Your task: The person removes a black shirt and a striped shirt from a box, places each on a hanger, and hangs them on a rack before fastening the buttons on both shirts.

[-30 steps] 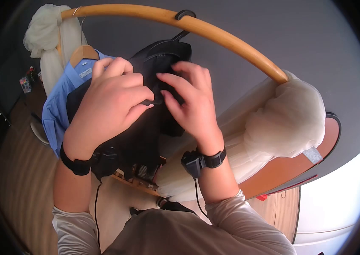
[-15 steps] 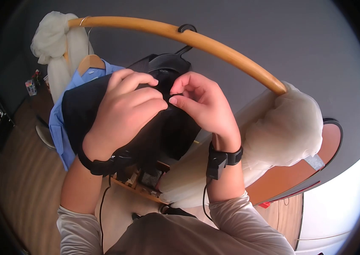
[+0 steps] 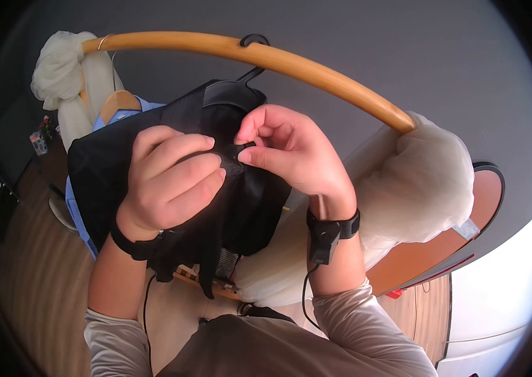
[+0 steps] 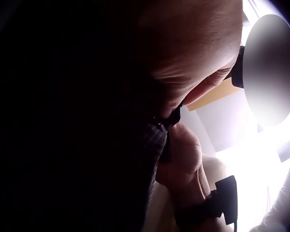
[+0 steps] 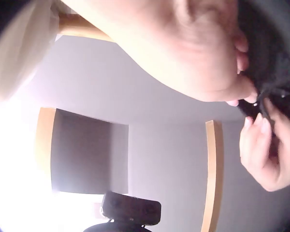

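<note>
A black garment point(image 3: 250, 207) hangs on a black hanger point(image 3: 234, 93) hooked over a wooden bar. My right hand point(image 3: 304, 157) pinches a dark edge of it between thumb and forefinger, just below the hanger. My left hand point(image 3: 168, 179) grips the cloth right beside that spot, its thumb hidden in the head view. From the right wrist, the fingers of the left hand point(image 5: 280, 150) and right hand point(image 5: 198, 63) meet at the dark edge, with a small shiny dot between them. Dark cloth point(image 4: 77, 135) fills much of the left wrist view.
The curved wooden bar point(image 3: 316, 72) spans the top, draped at both ends with pale sheer fabric point(image 3: 426, 182). A blue shirt point(image 3: 77, 213) on a wooden hanger point(image 3: 120, 102) hangs behind at the left. An oval orange-brown panel point(image 3: 398, 270) stands at the right.
The right hand has gone from loosely spread fingers to a pinch on the garment's edge. The left hand stays on the cloth, and the black garment now covers more of the blue shirt.
</note>
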A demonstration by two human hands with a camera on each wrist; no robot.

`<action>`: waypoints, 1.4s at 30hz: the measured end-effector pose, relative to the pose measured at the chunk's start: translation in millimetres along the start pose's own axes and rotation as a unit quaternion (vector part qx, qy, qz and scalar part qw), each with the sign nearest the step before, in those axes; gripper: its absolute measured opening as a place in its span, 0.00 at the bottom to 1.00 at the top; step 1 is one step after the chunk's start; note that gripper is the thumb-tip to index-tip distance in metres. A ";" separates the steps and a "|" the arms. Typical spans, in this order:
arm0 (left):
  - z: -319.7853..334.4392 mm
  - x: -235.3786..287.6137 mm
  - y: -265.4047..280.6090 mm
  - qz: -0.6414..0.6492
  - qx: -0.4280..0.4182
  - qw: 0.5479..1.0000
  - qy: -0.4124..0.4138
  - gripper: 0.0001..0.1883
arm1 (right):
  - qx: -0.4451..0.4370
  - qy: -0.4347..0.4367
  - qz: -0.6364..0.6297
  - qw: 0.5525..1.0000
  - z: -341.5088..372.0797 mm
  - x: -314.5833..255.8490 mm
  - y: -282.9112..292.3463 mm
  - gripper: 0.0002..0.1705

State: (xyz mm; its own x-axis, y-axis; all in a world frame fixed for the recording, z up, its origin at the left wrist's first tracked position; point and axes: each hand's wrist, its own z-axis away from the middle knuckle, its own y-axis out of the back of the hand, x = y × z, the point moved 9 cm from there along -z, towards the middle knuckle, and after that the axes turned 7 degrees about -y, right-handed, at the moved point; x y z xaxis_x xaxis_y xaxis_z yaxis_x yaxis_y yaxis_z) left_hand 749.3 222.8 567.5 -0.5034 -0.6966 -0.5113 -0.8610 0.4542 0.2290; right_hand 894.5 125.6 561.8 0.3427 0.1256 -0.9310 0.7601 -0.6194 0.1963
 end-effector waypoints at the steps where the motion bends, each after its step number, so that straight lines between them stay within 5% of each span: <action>1: 0.0 1.3 1.1 -0.004 0.009 1.000 -0.007 0.09 | -0.003 -0.005 0.001 1.000 -0.1 -0.7 -0.3 0.11; 12: 3.9 2.5 -1.1 -0.007 0.027 0.999 -0.020 0.11 | -0.005 0.003 0.037 0.999 -1.4 -0.7 4.4 0.07; 15: 3.6 3.5 -2.6 -0.012 0.024 0.999 -0.019 0.11 | 0.001 -0.053 0.063 0.997 -0.5 2.5 6.0 0.09; 27: 0.5 1.9 -9.1 -0.015 0.000 1.000 -0.024 0.10 | -0.015 0.002 -0.025 1.000 -7.6 11.8 9.7 0.06; 33: -6.2 5.8 -12.1 -0.026 -0.014 0.999 -0.034 0.09 | -0.095 -0.001 -0.142 0.985 -10.2 12.2 8.0 0.17; 42: -19.6 1.6 -23.2 -0.019 -0.066 0.997 -0.027 0.10 | -0.176 -0.012 -0.126 0.976 -20.1 17.0 11.6 0.14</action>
State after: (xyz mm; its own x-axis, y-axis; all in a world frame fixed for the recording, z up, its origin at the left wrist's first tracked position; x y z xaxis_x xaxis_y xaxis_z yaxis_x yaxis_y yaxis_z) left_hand 767.0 200.2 577.6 -0.4695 -0.6794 -0.5639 -0.8828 0.3489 0.3146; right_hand 920.2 136.1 554.4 0.1103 0.2187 -0.9695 0.9626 -0.2664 0.0495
